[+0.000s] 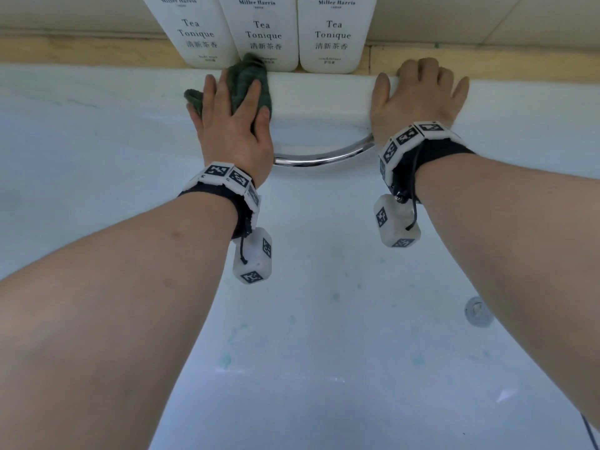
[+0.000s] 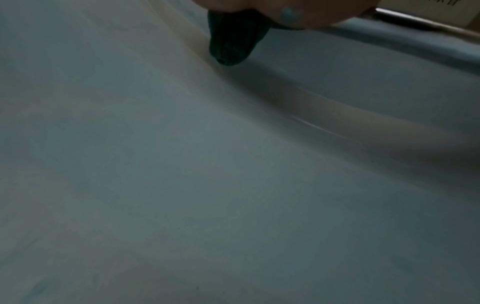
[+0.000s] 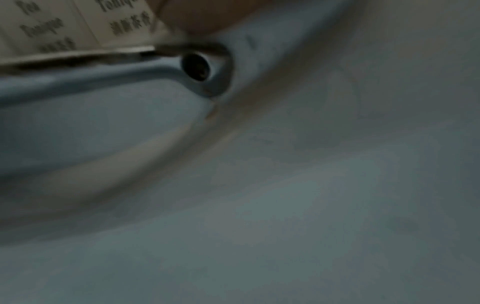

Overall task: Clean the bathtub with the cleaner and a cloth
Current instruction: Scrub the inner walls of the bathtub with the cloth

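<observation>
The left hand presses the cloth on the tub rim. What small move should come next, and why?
Probably slide the cloth right along the rim, toward the right hand. The left hand presses it flat below the bottles, and that stretch of rim above the handle lies bare.

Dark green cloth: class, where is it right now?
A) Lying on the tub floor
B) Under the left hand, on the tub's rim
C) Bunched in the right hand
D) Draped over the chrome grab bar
B: the left hand presses the dark green cloth onto the tub's rim, just below the white bottles.
</observation>
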The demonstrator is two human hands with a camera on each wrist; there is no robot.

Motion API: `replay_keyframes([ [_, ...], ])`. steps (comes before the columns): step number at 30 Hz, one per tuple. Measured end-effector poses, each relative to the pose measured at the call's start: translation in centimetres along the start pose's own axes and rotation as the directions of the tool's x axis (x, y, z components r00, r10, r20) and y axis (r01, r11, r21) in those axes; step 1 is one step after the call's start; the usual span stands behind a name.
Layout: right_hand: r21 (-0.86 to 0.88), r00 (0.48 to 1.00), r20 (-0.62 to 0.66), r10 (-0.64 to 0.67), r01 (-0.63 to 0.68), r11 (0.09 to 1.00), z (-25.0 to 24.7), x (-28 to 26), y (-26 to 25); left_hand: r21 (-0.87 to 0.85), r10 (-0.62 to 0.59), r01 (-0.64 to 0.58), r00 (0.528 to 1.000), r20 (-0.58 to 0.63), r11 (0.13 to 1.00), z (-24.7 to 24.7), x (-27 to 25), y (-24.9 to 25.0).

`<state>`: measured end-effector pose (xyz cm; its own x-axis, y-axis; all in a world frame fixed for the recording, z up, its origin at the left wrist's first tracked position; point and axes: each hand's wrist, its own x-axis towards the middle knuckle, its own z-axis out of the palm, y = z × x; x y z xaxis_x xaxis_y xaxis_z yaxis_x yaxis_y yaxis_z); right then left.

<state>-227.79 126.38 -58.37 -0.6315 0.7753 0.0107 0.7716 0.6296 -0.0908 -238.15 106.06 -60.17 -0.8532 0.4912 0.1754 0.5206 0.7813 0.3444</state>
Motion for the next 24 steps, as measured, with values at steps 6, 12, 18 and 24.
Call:
replay_keyframes([
  [6,0.085,0.979,0.159,0.127,-0.142,0.986,0.5,-2.2,-7.9,-0.028,0.017,-0.018,0.999,-0.038,0.999,0.2,-0.1,0.0],
  [12,0.057,0.973,0.067,0.221,-0.225,0.973,1.4,-2.4,-9.0,-0.046,0.061,-0.065,0.995,-0.084,0.997,0.9,-0.1,-0.3],
  [18,0.053,0.967,0.023,0.254,-0.255,0.966,1.3,-2.3,-9.3,-0.05,0.082,-0.086,0.993,-0.087,0.995,1.2,-0.1,-0.5],
  [24,0.056,0.961,-0.004,0.278,-0.278,0.959,1.4,-2.1,-9.6,-0.034,0.082,-0.085,0.992,-0.091,0.996,1.4,-0.1,-0.5],
])
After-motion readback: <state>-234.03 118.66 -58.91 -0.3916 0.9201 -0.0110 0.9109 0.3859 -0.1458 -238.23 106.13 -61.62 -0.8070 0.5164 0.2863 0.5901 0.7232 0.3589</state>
